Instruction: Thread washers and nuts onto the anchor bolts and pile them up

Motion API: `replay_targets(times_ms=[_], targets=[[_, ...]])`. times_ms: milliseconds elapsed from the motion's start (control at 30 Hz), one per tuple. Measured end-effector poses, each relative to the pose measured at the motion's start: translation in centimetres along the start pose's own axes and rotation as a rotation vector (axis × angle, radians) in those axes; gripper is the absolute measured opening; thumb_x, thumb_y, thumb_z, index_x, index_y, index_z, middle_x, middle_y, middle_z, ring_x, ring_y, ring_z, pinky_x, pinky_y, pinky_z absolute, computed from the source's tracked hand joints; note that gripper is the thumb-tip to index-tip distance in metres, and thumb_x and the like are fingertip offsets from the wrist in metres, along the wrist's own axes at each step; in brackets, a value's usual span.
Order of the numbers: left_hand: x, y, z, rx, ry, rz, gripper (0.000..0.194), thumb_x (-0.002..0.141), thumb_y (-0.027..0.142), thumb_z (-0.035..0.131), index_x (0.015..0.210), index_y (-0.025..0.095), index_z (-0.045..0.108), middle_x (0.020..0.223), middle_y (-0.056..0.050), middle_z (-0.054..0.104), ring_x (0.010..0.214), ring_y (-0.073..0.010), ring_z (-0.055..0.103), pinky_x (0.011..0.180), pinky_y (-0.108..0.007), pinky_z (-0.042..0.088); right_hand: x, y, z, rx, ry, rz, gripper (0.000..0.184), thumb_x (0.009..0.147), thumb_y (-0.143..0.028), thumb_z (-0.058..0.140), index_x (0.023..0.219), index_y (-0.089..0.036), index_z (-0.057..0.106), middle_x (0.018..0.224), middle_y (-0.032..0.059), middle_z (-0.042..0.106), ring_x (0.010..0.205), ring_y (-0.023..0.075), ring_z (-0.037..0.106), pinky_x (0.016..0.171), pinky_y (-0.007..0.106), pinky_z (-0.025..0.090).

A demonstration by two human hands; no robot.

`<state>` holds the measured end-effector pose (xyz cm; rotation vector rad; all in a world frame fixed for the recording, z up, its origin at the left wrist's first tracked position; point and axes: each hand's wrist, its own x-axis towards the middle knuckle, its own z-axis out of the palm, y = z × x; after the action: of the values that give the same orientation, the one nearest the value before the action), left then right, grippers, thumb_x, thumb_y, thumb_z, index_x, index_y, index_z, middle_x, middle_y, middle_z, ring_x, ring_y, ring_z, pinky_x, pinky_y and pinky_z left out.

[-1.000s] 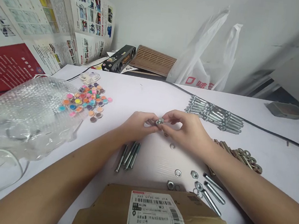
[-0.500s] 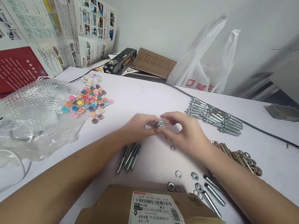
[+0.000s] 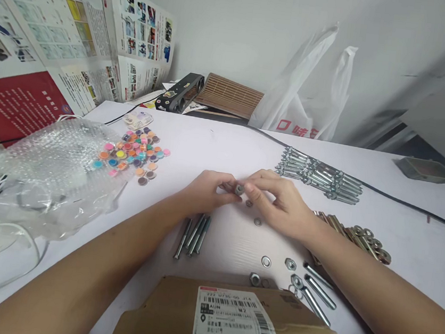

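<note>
We pinch a small metal fitting (image 3: 239, 190) between the thumb and fingers of our left hand (image 3: 212, 191), just above the middle of the worktop (image 3: 225, 146). Our right hand (image 3: 285, 203) meets it from the other side, thumb against its edge; we cannot tell whether those fingers grip it too. Below our right fingers lies a thin washer (image 3: 257, 221). Four long screws (image 3: 194, 236) lie near our left wrist. Nearer us, behind a cardboard box (image 3: 166, 310), we see a hex nut (image 3: 255, 279) and, to its right, metal sleeves (image 3: 318, 293). Beyond our right forearm sit brass-coloured bolts (image 3: 353, 235), with a row of silver anchor bolts (image 3: 320, 175) farther back.
</note>
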<state>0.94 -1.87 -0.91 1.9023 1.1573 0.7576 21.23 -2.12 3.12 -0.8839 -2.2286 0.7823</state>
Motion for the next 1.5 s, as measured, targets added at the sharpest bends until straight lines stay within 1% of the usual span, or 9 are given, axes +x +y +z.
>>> replay_targets(times_ms=[100,267,600,767,933,1000,1100,1267,1500], targets=[[0.1,-0.1,-0.1,-0.003,-0.016,-0.012,0.016,0.078,0.032,0.068,0.087,0.019,0.069,0.084,0.002,0.071,0.083,-0.014,0.064,0.079,-0.025,0.046,-0.1,0.0,-0.3,0.013,0.118,0.049,0.045,0.096,-0.036,0.045,0.057,-0.018,0.059,0.061,0.0023,0.055,0.064,0.0132,0.054,0.067,0.03,0.042],[0.1,-0.1,-0.2,0.036,-0.024,0.02,0.016,0.082,0.033,0.062,0.087,0.019,0.069,0.083,0.003,0.071,0.08,-0.0139,0.064,0.075,-0.025,0.044,0.0,0.4,0.4,-0.107,0.073,0.093,0.027,0.088,-0.037,0.059,0.107,-0.018,0.065,0.094,0.0051,0.067,0.089,0.0187,0.059,0.079,0.033,0.044],[0.0,0.0,-0.2,0.025,-0.07,0.032,0.016,0.084,0.027,0.06,0.088,0.014,0.068,0.088,-0.001,0.071,0.086,-0.0153,0.063,0.08,-0.026,0.045,0.4,1.0,0.5,-0.116,-0.106,-0.022,0.026,0.094,-0.027,0.05,0.116,-0.024,0.065,0.107,0.0053,0.063,0.103,0.0187,0.053,0.093,0.036,0.041],[0.0,-0.1,-0.3,0.041,-0.066,0.022,0.02,0.085,0.034,0.06,0.085,0.016,0.068,0.083,0.002,0.07,0.08,-0.014,0.062,0.074,-0.024,0.043,0.1,1.1,0.8,-0.164,0.024,0.114,0.028,0.084,-0.047,0.064,0.088,-0.02,0.066,0.09,0.0051,0.064,0.091,0.0211,0.055,0.081,0.037,0.044],[0.0,-0.3,-0.2,-0.01,-0.087,0.031,0.017,0.082,0.032,0.064,0.089,0.018,0.069,0.086,0.003,0.071,0.084,-0.0145,0.064,0.078,-0.024,0.044,0.0,0.9,0.8,-0.15,-0.011,-0.003,0.049,0.081,-0.045,0.068,0.122,-0.021,0.058,0.113,0.0085,0.061,0.106,0.0235,0.052,0.088,0.04,0.044],[0.0,-0.3,-0.2,0.0,-0.066,0.036,0.014,0.083,0.029,0.063,0.087,0.017,0.069,0.083,0.003,0.07,0.081,-0.0139,0.063,0.077,-0.024,0.044,0.0,0.8,0.6,-0.115,0.034,-0.087,0.017,0.086,-0.037,0.064,0.092,-0.021,0.068,0.098,0.0053,0.065,0.094,0.0198,0.056,0.086,0.038,0.043],[0.0,0.0,-0.3,-0.004,-0.059,0.037,0.012,0.083,0.027,0.062,0.084,0.017,0.068,0.082,0.002,0.07,0.08,-0.0135,0.063,0.077,-0.024,0.044,-0.2,0.8,0.5,-0.063,0.184,-0.142,0.031,0.089,-0.026,0.059,0.06,-0.018,0.054,0.072,0.0021,0.062,0.073,0.0146,0.055,0.077,0.034,0.043],[0.0,0.1,-0.3,0.02,-0.058,0.016,0.016,0.084,0.03,0.06,0.086,0.016,0.068,0.084,0.002,0.071,0.081,-0.014,0.064,0.075,-0.024,0.044,-0.5,1.1,0.7,-0.16,0.071,-0.118,0.031,0.089,-0.03,0.06,0.116,-0.018,0.062,0.116,0.0105,0.061,0.108,0.0223,0.052,0.093,0.04,0.041],[0.0,-0.2,-0.3,-0.02,-0.069,0.02,0.012,0.082,0.027,0.064,0.089,0.018,0.069,0.087,0.002,0.071,0.084,-0.0135,0.065,0.08,-0.024,0.045,-0.5,0.7,0.1,-0.036,0.202,-0.181,0.028,0.09,-0.019,0.053,0.063,-0.019,0.059,0.076,0.0021,0.062,0.074,0.0145,0.056,0.078,0.035,0.043]])
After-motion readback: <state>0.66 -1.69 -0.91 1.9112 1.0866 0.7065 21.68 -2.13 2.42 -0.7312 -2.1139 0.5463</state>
